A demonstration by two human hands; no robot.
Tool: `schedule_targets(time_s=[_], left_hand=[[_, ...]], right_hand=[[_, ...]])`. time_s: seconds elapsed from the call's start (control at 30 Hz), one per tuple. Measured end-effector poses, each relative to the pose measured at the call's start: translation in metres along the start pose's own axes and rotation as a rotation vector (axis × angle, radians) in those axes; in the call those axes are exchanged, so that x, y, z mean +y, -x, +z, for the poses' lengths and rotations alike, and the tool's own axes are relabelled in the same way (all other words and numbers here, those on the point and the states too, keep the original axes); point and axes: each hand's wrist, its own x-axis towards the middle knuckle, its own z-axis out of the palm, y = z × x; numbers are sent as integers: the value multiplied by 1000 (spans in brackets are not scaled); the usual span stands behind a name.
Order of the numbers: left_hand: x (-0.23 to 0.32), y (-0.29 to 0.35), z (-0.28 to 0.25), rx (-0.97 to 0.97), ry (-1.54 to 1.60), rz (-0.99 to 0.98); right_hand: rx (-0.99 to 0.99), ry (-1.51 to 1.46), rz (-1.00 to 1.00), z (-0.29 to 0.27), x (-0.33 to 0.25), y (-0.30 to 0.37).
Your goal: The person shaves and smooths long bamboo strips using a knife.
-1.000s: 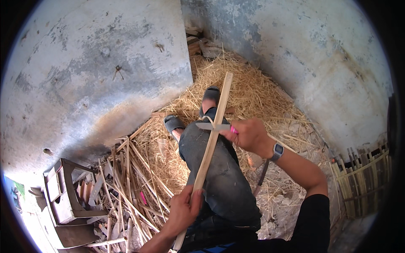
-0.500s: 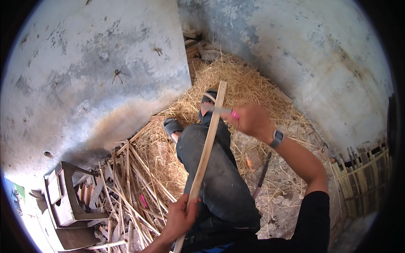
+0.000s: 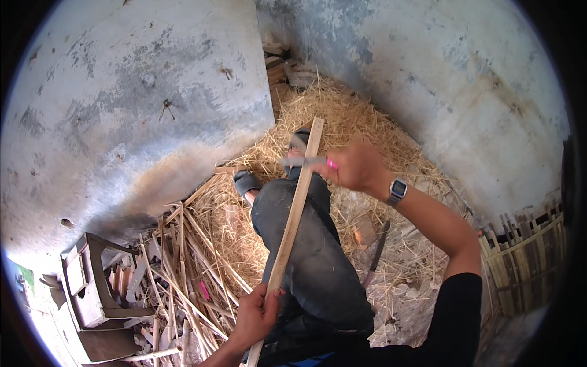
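Note:
A long, flat strip of bamboo or wood (image 3: 290, 232) slants across my dark-trousered legs, its far end above my feet. Near its lower end my left hand (image 3: 255, 317) is closed around it, thumb on top. My right hand (image 3: 354, 168), with a watch (image 3: 397, 189) at the wrist, grips a knife (image 3: 316, 160) with a pink part at the handle. The blade lies crosswise at the strip near its far end, slightly blurred. A thin, pale curl (image 3: 298, 142), apparently a shaving, stands beside the strip just beyond the blade.
Straw (image 3: 342, 110) covers the floor. A heap of sticks (image 3: 189, 287) and a broken wooden frame (image 3: 92, 281) lie at left. A curved dark blade (image 3: 379, 251) rests right of my legs. A slatted bamboo basket (image 3: 526, 263) stands far right; worn walls (image 3: 153, 79) rise beyond.
My right hand and the knife have shifted slightly left and stay near the strip's far end. The strip's far end has moved a little left; my left hand keeps its hold.

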Motion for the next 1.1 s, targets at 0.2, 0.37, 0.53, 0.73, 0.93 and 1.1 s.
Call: schedule_targets(time_s=[0.2,0.37,0.53,0.73,0.93,1.1], left_hand=[[-36,33,-3,-69,-141,52],[-30,22,2,-71,-134,41],[-24,13,1,-58,-100,44],[-25,12,9,-2,-108,127],[-2,-13,16,-66,62,110],[12,-30,11,-172,143,26]], right_hand=[[104,472,483,-58,193,4],[298,-3,537,-70,126,-23],[81,-180,507,-67,43,-21],[44,-282,395,-53,5,-8],[-92,-233,327,-33,-36,22],[-196,-248,164,-28,-68,40]])
